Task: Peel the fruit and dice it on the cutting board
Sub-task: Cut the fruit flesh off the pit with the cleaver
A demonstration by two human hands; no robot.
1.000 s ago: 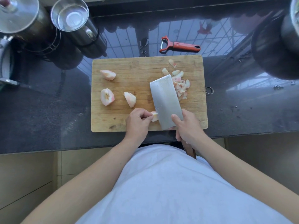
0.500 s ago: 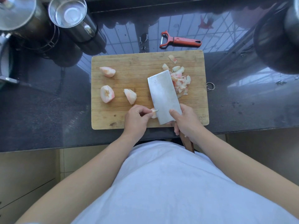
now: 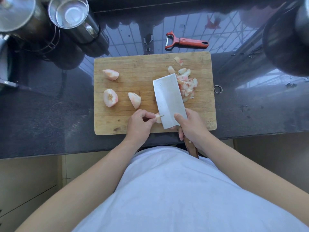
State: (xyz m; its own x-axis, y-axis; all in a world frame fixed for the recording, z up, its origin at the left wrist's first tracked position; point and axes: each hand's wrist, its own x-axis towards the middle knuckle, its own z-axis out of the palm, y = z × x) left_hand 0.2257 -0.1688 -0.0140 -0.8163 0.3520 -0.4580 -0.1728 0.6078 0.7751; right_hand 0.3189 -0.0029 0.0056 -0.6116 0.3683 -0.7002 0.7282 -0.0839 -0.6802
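Note:
A wooden cutting board lies on the dark counter. My right hand grips the wooden handle of a broad cleaver, forefinger laid on the blade's side. My left hand pinches a small peeled fruit piece against the blade's left face near the board's front edge. Three larger peeled chunks lie to the left: a back chunk, a chunk showing its core and a wedge. A pile of diced fruit sits right of the blade.
A red peeler lies on the counter behind the board. Two steel pots stand at the back left, and a dark round vessel at the back right. The counter's front edge runs just below the board.
The view has shifted slightly. The cleaver and both hands stay at the board's front edge, with the small piece still pinched against the blade; the visible part of the piece looks shorter.

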